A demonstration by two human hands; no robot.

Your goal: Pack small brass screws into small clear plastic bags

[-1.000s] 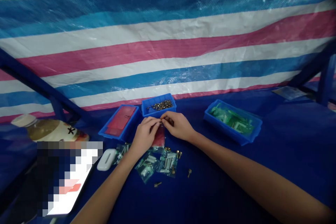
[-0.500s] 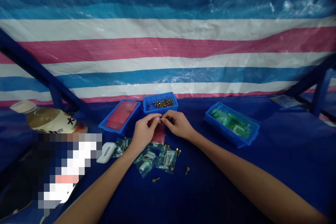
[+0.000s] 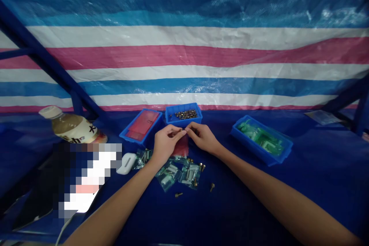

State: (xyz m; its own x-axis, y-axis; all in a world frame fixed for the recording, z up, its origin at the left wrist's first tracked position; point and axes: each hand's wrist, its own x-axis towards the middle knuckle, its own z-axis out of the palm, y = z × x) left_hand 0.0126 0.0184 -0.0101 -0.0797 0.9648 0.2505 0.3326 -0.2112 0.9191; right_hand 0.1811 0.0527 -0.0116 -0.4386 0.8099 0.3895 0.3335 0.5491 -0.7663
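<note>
My left hand (image 3: 167,144) and my right hand (image 3: 203,137) meet just in front of the blue bin of metal screws (image 3: 186,114). Fingertips and thumbs of both are pinched together at the top of a red plastic bag (image 3: 181,147), which hangs or lies below them. Any small item between the fingertips is too small to make out. Nearer to me lie clear packets with pale parts, one at the left (image 3: 167,176) and one at the right (image 3: 189,175). Loose brass-coloured screws are scattered beside them, one (image 3: 178,195) in front and another (image 3: 212,187) to the right.
A blue bin of red bags (image 3: 141,126) stands at the left, a blue bin of green bags (image 3: 261,140) at the right. A bottle (image 3: 73,126), a white case (image 3: 127,163) and a blurred-out device (image 3: 86,180) are on the left. Striped sheeting hangs behind.
The whole view has shifted, so everything appears a little further right. Both hands remain pinched together over the red bag, with only slight finger movement.
</note>
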